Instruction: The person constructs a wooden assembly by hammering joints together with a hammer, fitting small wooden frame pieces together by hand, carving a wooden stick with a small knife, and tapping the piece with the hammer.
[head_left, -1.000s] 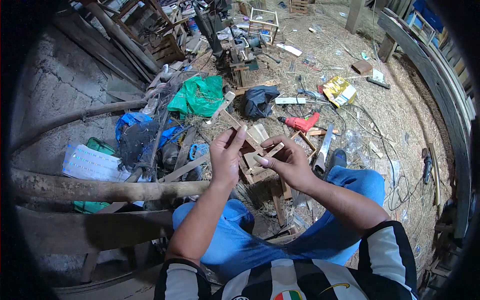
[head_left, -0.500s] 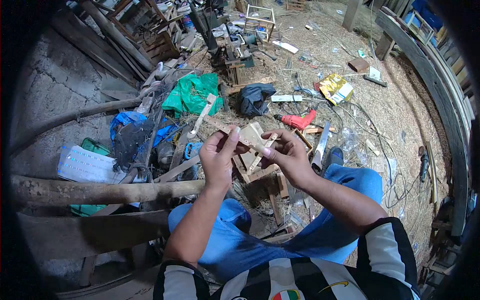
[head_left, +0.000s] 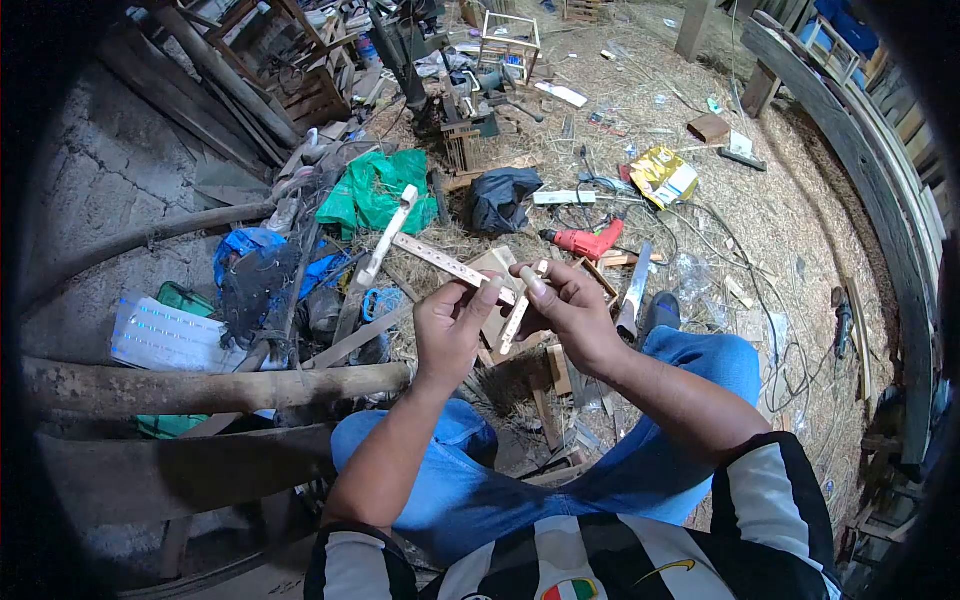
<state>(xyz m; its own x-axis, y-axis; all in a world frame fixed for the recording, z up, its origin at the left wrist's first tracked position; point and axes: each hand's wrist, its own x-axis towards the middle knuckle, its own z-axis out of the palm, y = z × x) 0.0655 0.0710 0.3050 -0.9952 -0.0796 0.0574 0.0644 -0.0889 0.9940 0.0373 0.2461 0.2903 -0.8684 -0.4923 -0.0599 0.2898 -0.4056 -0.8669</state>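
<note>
Both hands hold a pale wooden piece shaped like an H. Its long strip (head_left: 437,258), dotted with small holes, joins a notched crossbar (head_left: 388,237) at the far left to a shorter holed crosspiece (head_left: 515,322) at the right. My left hand (head_left: 452,325) pinches the strip near its right end, thumb on top. Close beside it, my right hand (head_left: 578,312) grips the shorter crosspiece, with the thumb near its upper end. The right fingertips are partly hidden. Below the hands, a wooden box-like frame (head_left: 535,343) is partly covered.
A red drill (head_left: 588,240) lies ahead, with a handsaw (head_left: 636,285) near my right knee. Green plastic (head_left: 370,195), a black bag (head_left: 503,198) and a yellow packet (head_left: 662,177) rest on the shavings-covered floor. A wooden pole (head_left: 215,378) crosses at the left.
My left hand has slid along the strip toward the right hand, so more of the holed strip shows. My right thumb has moved up the crosspiece. The view has shifted slightly.
</note>
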